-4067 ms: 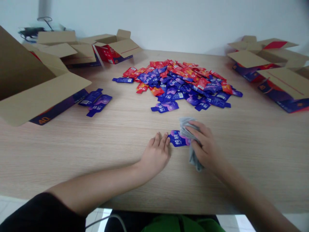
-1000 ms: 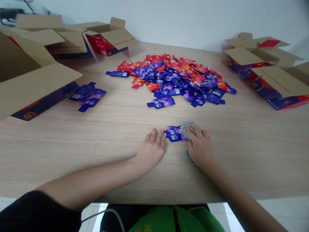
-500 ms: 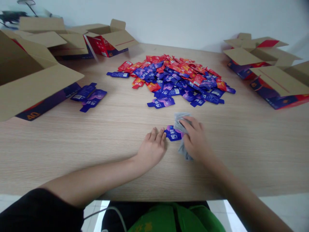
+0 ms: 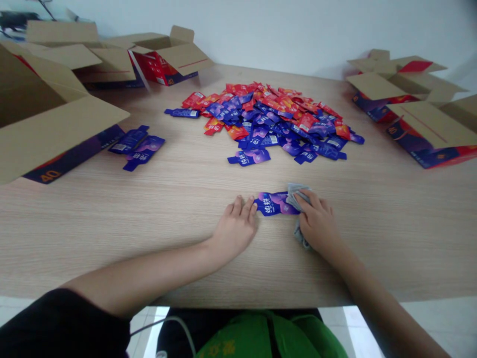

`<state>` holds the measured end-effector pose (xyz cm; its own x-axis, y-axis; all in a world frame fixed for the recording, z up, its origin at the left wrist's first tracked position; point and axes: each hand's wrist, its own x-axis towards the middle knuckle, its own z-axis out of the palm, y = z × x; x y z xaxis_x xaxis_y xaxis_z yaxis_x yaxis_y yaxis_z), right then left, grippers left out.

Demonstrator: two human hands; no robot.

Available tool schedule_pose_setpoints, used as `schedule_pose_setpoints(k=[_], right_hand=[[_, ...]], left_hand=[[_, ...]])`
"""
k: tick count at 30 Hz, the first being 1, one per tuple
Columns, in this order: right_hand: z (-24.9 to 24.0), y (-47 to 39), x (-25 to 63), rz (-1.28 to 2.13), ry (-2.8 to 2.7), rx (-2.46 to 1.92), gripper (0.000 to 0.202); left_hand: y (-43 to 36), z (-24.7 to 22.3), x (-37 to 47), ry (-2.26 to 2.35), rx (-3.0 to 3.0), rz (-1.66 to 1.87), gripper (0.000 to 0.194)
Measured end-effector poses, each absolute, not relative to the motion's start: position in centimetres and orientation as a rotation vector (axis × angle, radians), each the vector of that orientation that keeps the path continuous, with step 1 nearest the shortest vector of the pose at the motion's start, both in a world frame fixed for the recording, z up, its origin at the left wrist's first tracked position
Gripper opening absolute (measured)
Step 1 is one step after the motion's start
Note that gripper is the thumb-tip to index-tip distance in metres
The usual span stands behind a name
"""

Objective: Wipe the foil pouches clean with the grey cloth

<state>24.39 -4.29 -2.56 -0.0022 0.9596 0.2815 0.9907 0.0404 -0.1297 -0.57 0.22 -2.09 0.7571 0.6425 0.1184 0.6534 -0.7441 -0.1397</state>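
A blue and purple sachet point(image 4: 274, 203) lies flat on the table between my hands, its narrow end to the left. The fingertips of my left hand point(image 4: 238, 226) rest on that end, with the palm down and the fingers stretched out. My right hand point(image 4: 318, 221) is closed around a crumpled grey cloth point(image 4: 297, 193), pressed on the sachet's right end. Part of the cloth sticks out below the fingers. Beyond my hands is a large heap of red sachets point(image 4: 194, 99) and blue sachets point(image 4: 249, 157).
Two blue sachets point(image 4: 143, 151) lie beside an open carton point(image 4: 74, 154) on the left. More open cartons point(image 4: 160, 69) stand at the back left. Other open cartons point(image 4: 421, 141) are on the right. The table's front edge point(image 4: 253, 304) is near my body.
My right hand has moved right with the cloth, along the sachet, uncovering more of its middle. My left hand has stayed on the sachet's narrow end.
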Motion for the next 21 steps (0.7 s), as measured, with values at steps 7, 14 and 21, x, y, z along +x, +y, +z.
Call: schedule_pose_setpoints(k=[7, 14, 21], right_hand=[[-1.8, -3.3, 25.4, -0.043, -1.963, -1.962, 0.051], [0.1, -2.4, 18.8, 0.063, -2.158, -1.728, 0.053], [-1.4, -3.3, 19.6, -0.021, -2.173, -1.883, 0.052]], left_hand=[[0.1, -2.1, -0.6, -1.017, -2.754, -0.066, 0.044], [0.2, -2.0, -0.5, -1.019, -2.759, -0.106, 0.039], [0.2, -2.0, -0.5, -1.030, -2.770, -0.086, 0.042]])
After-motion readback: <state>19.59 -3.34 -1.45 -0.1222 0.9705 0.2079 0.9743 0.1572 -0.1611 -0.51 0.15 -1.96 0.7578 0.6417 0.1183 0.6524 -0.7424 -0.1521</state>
